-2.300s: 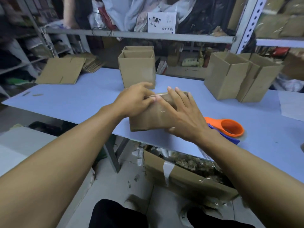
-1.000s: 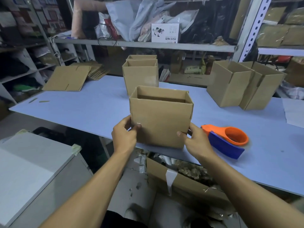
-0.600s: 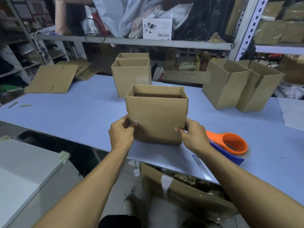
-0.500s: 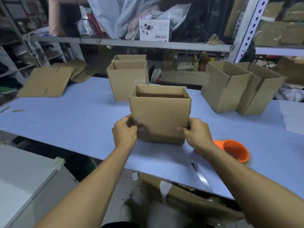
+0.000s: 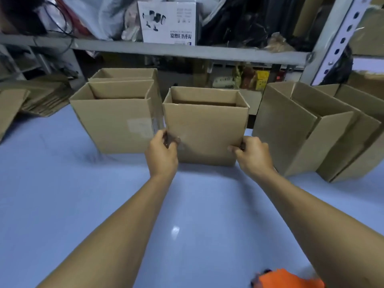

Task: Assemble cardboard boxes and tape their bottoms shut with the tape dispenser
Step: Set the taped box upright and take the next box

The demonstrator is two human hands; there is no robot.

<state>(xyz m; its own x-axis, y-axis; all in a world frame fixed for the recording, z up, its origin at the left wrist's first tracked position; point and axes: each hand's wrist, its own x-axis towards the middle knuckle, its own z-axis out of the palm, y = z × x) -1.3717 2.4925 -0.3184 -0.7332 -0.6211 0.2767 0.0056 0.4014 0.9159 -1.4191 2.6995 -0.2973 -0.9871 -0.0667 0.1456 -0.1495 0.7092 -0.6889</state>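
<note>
The open-topped cardboard box (image 5: 204, 129) stands upright on the blue table (image 5: 62, 204), far back from the near edge. Earlier it stood close to the near edge, directly in front of the person; it has since been carried back into the row of finished boxes.

Relative to that box:
- Immediately to its left, touching or nearly touching it, stands a second open box (image 5: 116, 123), with a third open box (image 5: 124, 73) directly behind that one. Earlier these two stood well behind it.
- To its right, a little apart, two angled boxes (image 5: 307, 132) lean together.
- Far to its left lies a stack of flat cardboard blanks (image 5: 31, 96).
- Well in front of it, at the near edge of the table, the orange tape dispenser (image 5: 291, 279) is partly visible. Earlier it lay just beside the box's right side.
- Above and behind it runs a metal shelf (image 5: 187, 53) holding a white printed carton (image 5: 168, 21).

Left hand (image 5: 162, 154): fingers curled round the box's lower left corner, thumb on the front face, gripping.
Right hand (image 5: 252, 155): fingers curled round the lower right corner, gripping. Both grips are unchanged from the earlier frames.
</note>
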